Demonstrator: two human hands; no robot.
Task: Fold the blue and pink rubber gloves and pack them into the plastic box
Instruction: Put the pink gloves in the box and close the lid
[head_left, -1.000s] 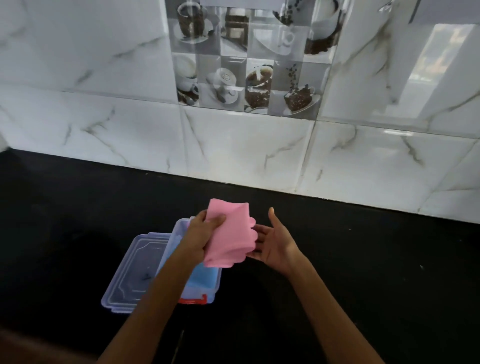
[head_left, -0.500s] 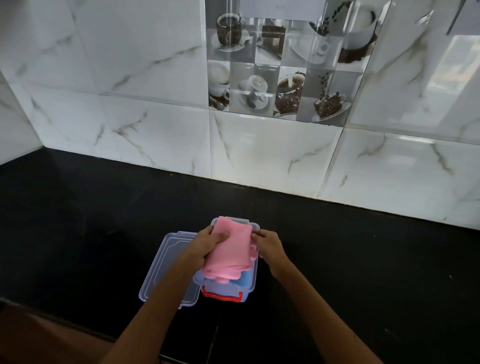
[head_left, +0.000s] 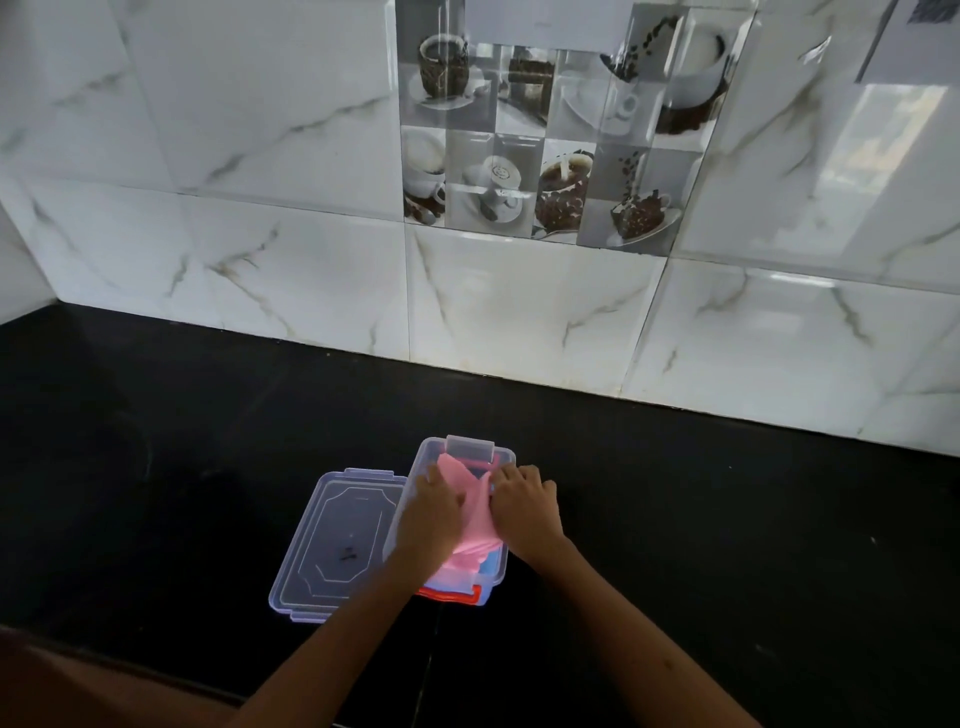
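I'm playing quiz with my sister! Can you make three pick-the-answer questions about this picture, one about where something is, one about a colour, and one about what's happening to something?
1. Where is the clear lid?
A. Snapped onto the box
B. Flat on the counter, left of the box
C. Leaning on the wall

2. What colour is the glove on top in the box?
A. Pink
B. Green
C. Yellow

3. What are the hands doing?
A. Resting away from the box
B. Lifting the lid
C. Pressing the glove into the box

Answers:
1 B: the lid lies flat beside the plastic box.
2 A: the pink glove covers a blue glove.
3 C: the left hand and right hand both press on the pink glove.
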